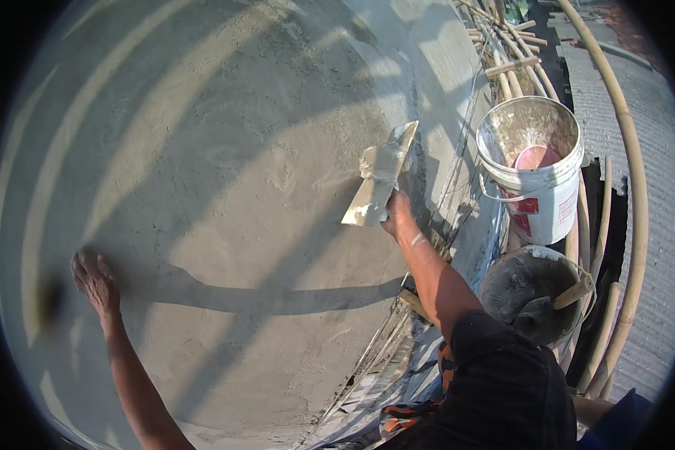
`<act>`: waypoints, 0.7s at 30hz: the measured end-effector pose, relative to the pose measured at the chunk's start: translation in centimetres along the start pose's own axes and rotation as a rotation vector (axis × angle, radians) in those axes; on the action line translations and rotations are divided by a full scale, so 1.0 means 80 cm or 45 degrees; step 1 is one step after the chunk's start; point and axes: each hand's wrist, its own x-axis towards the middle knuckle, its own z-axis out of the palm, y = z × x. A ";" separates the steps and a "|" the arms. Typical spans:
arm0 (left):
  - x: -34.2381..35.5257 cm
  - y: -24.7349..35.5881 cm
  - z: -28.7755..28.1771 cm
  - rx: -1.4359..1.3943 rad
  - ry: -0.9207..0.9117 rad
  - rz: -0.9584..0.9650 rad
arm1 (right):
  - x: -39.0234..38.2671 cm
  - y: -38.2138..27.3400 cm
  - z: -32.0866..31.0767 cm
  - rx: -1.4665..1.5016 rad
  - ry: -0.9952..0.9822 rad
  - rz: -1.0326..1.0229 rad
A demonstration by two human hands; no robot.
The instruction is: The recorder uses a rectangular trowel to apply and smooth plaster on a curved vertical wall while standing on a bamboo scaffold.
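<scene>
A wide grey plastered wall (292, 157) fills most of the view. My right hand (400, 214) is closed round the handle of a plastering trowel (383, 176), near the wall's lower right side. The trowel's long flat metal blade is tilted and carries a lump of wet mortar across its middle. Far to the left, my left hand (97, 282) is at the wall with its fingers stretched out, holding nothing. Whether its whole palm touches the plaster, I cannot tell. A smear of mortar marks my right wrist.
On the right stands a white bucket (540, 196) with a pink round thing (537, 157) inside. Beside it, a bucket of grey mortar (521, 289) holds a wooden-handled tool (572, 294). Bamboo poles (628, 142) run past a corrugated roof (656, 225).
</scene>
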 end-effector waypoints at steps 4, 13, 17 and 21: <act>-0.006 -0.004 0.054 0.173 0.142 0.029 | 0.126 -0.001 -0.045 -0.213 0.104 0.029; -0.008 0.008 0.051 0.313 0.115 0.003 | 0.270 -0.060 0.137 -1.094 0.071 -0.488; -0.009 -0.002 0.043 0.333 0.174 0.029 | 0.238 -0.075 0.326 -1.723 -0.169 -0.683; -0.009 0.000 0.044 0.309 0.168 0.020 | 0.095 0.007 0.413 -1.894 -0.607 -0.987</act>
